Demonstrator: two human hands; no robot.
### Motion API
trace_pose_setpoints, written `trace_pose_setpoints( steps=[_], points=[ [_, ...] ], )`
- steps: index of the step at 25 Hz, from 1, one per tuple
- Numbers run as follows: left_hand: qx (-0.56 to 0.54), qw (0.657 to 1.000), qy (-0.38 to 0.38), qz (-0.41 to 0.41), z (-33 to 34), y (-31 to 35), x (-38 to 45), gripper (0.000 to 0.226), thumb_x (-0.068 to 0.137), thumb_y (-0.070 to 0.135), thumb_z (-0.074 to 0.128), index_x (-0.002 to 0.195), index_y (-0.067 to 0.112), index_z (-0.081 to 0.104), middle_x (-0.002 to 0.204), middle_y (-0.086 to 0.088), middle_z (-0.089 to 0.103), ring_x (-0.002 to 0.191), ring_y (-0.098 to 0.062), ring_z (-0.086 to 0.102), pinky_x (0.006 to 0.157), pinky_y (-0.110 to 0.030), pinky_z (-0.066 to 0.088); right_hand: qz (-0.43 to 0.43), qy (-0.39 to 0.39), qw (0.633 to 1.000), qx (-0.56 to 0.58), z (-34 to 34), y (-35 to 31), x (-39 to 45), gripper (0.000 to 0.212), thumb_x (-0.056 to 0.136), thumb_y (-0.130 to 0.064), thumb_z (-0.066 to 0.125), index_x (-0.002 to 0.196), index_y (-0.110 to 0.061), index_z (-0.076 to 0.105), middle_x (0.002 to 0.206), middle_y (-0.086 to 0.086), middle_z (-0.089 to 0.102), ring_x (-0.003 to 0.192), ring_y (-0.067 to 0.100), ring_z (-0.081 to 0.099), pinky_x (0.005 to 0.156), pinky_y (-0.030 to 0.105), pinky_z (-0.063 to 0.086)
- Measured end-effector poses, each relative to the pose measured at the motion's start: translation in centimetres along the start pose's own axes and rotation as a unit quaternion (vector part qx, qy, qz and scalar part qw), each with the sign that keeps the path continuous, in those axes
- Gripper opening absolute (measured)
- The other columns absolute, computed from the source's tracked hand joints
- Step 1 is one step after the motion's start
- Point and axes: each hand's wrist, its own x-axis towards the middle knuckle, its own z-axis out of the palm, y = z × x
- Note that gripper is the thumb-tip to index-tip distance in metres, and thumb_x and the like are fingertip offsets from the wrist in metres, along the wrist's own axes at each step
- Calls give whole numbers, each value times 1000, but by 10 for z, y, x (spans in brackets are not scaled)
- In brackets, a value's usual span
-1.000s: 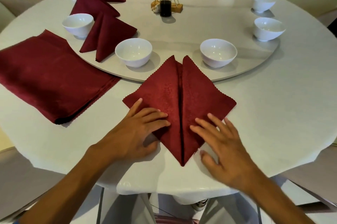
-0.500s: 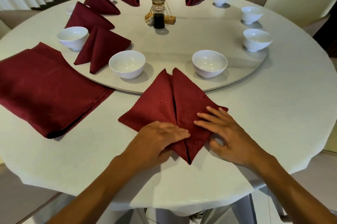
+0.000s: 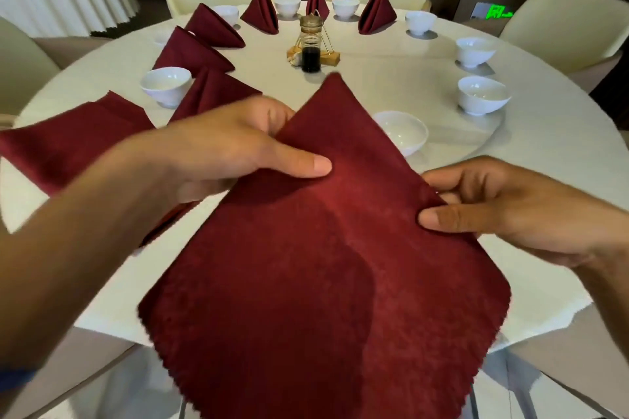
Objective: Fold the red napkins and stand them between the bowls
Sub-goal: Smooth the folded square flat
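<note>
Head view: the folded napkin (image 3: 326,248) is lifted off the table (image 3: 544,153), its point aimed far, long axis running near to far; the left hand (image 3: 235,149) pinches its left edge, the right hand (image 3: 503,210) its right edge; the open slot lies just beyond, left of the nearest bowl (image 3: 401,136).

Eight white bowls (image 3: 400,132), six standing folded napkins (image 3: 260,11), one held napkin (image 3: 326,248), two hands (image 3: 231,142).
</note>
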Motion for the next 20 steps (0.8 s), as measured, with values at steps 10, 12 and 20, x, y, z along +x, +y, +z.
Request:
trace_pose_setpoints(
  steps=[10, 12, 20],
  points=[
    [18, 985, 1, -172, 9, -139, 101, 20, 89, 15, 70, 108, 12, 72, 102, -10, 75, 93, -22, 71, 91, -34, 55, 227, 31, 973, -35, -21, 112, 61, 23, 92, -9, 63, 113, -14, 73, 110, 10, 73, 107, 28, 68, 101, 42, 50],
    [108, 983, 88, -117, 2, -143, 85, 26, 86, 21, 75, 111, 20, 69, 93, -5, 76, 86, -15, 70, 83, -31, 54, 232, 74, 967, -73, -23, 111, 58, 22, 90, -15, 67, 110, -21, 72, 106, 5, 74, 100, 24, 70, 87, 32, 54],
    [223, 965, 111, -81, 5, -171, 31, 42, 83, 4, 75, 109, 35, 66, 91, 5, 67, 70, -6, 67, 67, -21, 53, 260, 142, 941, -163, -11, 117, 46, 22, 85, -7, 71, 99, -23, 68, 82, -6, 71, 86, 16, 68, 75, 25, 49]
  ],
)
